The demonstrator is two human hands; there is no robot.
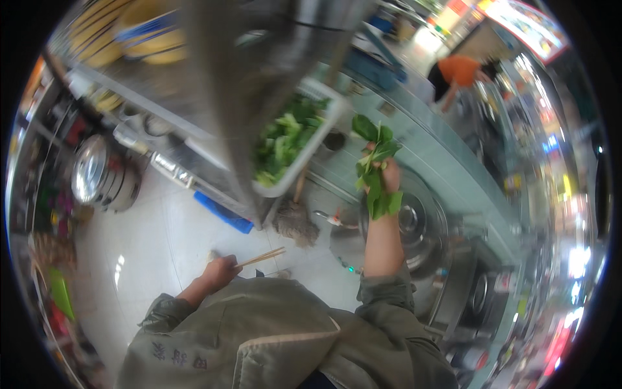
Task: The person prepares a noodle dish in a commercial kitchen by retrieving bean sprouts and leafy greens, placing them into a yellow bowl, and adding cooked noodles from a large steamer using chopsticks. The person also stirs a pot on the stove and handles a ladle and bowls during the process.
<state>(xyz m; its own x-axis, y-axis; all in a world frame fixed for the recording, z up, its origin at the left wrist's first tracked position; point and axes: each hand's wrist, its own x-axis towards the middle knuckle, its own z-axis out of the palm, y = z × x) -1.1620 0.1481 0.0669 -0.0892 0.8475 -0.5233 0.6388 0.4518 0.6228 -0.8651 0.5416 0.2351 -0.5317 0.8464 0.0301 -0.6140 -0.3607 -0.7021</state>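
Note:
My right hand (390, 174) is closed around a bunch of leafy greens (378, 146), held up beside a round stainless steel vessel (413, 219) with a lid. Wooden chopsticks (262, 256) stick out of my left hand (222, 272), which is low in front of my body, over the tiled floor. More cut greens (291, 136) fill a white plastic basket (311, 163) on a metal rack, to the left of my right hand. The lower part of the vessel is partly hidden by my right forearm.
A metal rack post (228, 121) rises close before me. A mop (295, 221) stands by the rack's foot. To the left is a lidded steel pot (92, 170); to the right, a steel counter (457, 287). Beyond the tiled half-wall (432, 131), a person in orange (459, 72) bends over.

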